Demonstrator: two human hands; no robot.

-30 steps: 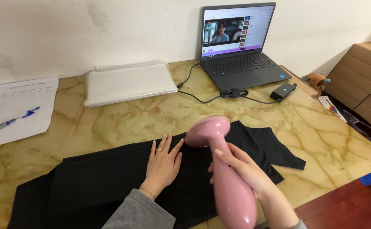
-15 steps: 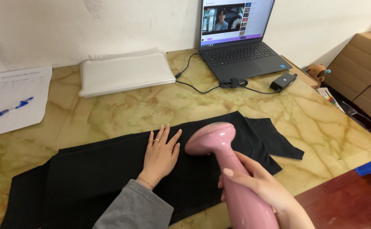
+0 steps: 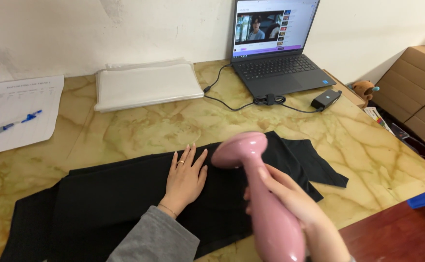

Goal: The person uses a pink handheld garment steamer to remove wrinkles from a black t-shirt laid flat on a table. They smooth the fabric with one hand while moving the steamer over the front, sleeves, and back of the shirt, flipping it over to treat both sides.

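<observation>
In the head view the right hand (image 3: 295, 206) has its grip closed round the neck of a pink handheld garment steamer (image 3: 258, 194), whose head sits just beyond the fingers over the black garment (image 3: 125, 199) on the marble desk (image 3: 139, 131). The left hand (image 3: 186, 177) lies flat and open on that cloth, just left of the steamer head, holding nothing. The steamer looks rigid, smooth and bottom-heavy, best taken at its narrow neck; the cloth seems light and limp, better pinned flat than pinched.

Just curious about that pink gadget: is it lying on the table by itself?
No, the right hand grips the pink steamer above the black cloth.
</observation>
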